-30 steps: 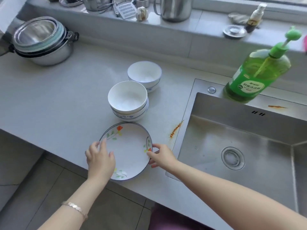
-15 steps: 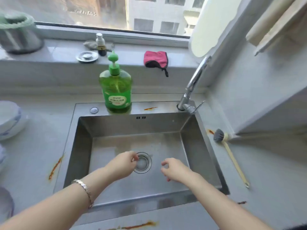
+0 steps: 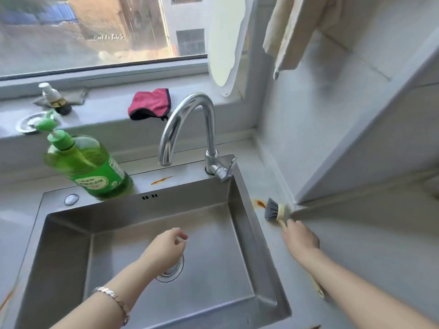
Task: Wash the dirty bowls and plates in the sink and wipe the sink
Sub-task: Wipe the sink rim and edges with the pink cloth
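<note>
Stainless sink (image 3: 190, 210) is set into the desk (image 3: 356, 245) and fills the lower centre of the view, its long axis running 9 to 3 o'clock, with the drain (image 3: 176, 269) partly hidden under the left wrist. No bowls or plates are in view. The dish brush (image 3: 276, 213) lies on the desk just beside the sink's 3 o'clock rim, its long axis running from 11 to 5 o'clock, grey bristle head at the 11 o'clock end and pale handle trailing out under the right forearm. An orange stain (image 3: 260, 203) sits just beside the bristles. The right hand (image 3: 300, 236) lies over the handle directly behind the head; whether its fingers curl round the handle cannot be told. The left hand (image 3: 166, 250) hangs above the basin, fingers loosely curled, holding nothing. The faucet (image 3: 190, 119) stands at the sink's 12 o'clock rim, with the green dish soap bottle (image 3: 95, 167) at 10 o'clock. Half a second ago both hands hung over the drain and the brush lay untouched; the right hand has since crossed to it.
</note>
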`<state>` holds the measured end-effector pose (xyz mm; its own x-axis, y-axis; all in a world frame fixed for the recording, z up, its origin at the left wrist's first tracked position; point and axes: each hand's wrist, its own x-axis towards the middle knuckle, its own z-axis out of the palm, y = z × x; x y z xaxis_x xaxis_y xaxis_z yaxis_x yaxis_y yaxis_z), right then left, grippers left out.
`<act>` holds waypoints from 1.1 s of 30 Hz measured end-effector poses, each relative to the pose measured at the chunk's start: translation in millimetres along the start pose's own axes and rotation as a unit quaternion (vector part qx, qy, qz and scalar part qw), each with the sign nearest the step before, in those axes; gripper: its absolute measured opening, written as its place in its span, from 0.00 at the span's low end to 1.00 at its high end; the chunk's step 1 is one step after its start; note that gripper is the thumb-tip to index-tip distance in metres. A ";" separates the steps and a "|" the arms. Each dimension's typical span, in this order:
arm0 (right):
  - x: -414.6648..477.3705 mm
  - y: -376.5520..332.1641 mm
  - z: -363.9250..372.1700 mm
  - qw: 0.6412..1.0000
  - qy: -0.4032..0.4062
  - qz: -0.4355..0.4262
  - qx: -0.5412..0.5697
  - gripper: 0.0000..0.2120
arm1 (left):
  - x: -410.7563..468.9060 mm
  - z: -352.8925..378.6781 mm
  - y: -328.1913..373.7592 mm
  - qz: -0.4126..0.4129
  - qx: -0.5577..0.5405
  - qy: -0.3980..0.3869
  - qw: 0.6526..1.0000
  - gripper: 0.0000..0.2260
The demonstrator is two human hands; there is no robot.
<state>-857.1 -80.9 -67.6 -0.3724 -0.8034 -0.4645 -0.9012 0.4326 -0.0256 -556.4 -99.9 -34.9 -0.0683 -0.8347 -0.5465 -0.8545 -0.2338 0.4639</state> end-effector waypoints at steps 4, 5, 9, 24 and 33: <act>-4.7 -7.0 -0.5 0.995 0.032 -0.011 0.097 0.12 | -6.7 -13.9 -17.9 -0.030 -0.031 0.030 0.999 0.09; -8.1 -15.6 -3.9 0.992 0.036 -0.037 0.119 0.12 | -8.0 -20.9 -24.0 -0.037 -0.040 0.045 0.998 0.11; -26.9 -80.1 -25.0 0.972 0.031 -0.172 0.159 0.08 | -12.7 -71.0 -48.0 -0.061 -0.117 0.164 0.978 0.24; -74.0 -301.1 -66.7 0.958 0.046 -0.193 0.208 0.10 | 73.2 -271.7 -112.8 0.081 0.053 0.161 0.982 0.47; -84.0 -310.6 -72.7 0.956 0.073 -0.151 0.241 0.09 | 78.6 -250.0 -125.9 0.142 0.071 0.266 0.951 0.35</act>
<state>-561.9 -177.6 43.8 -0.1707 -0.9545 -0.2446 -0.7790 0.2827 -0.5597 -325.4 -260.7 38.0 -0.0687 -0.9970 0.0350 -0.9042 0.0771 0.4201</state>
